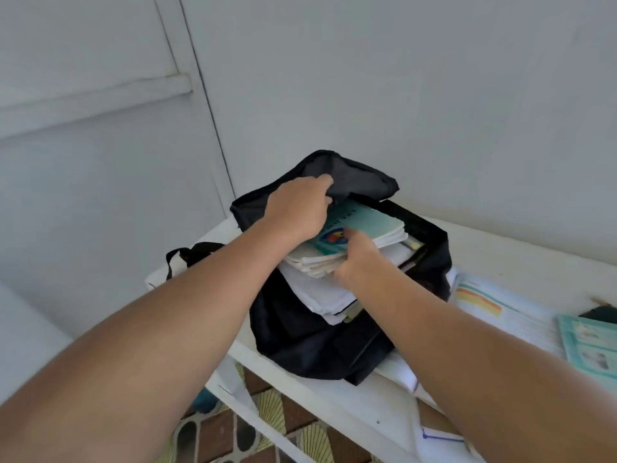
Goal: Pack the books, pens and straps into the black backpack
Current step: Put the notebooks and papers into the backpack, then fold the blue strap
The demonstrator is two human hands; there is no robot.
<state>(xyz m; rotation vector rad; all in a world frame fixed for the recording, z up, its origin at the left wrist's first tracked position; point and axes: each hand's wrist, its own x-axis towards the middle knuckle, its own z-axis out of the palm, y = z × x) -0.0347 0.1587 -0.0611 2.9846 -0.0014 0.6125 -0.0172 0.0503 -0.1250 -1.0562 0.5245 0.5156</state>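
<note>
The black backpack (317, 342) lies on the white table (521, 252), its mouth open toward the wall. A stack of books and papers with a teal-covered book (370, 223) on top sticks halfway into the opening. My left hand (298, 207) grips the backpack's upper flap (360, 177) and holds it lifted. My right hand (355, 259) grips the near edge of the book stack, thumb on the teal cover. A black strap (193, 253) hangs off the table's left end behind my left forearm.
More teal booklets (587, 342) and a printed sheet with coloured bars (480, 299) lie on the table at the right. A dark object (601, 310) sits at the far right edge. A pale wall stands close behind. Patterned floor tiles (267, 426) show below the table.
</note>
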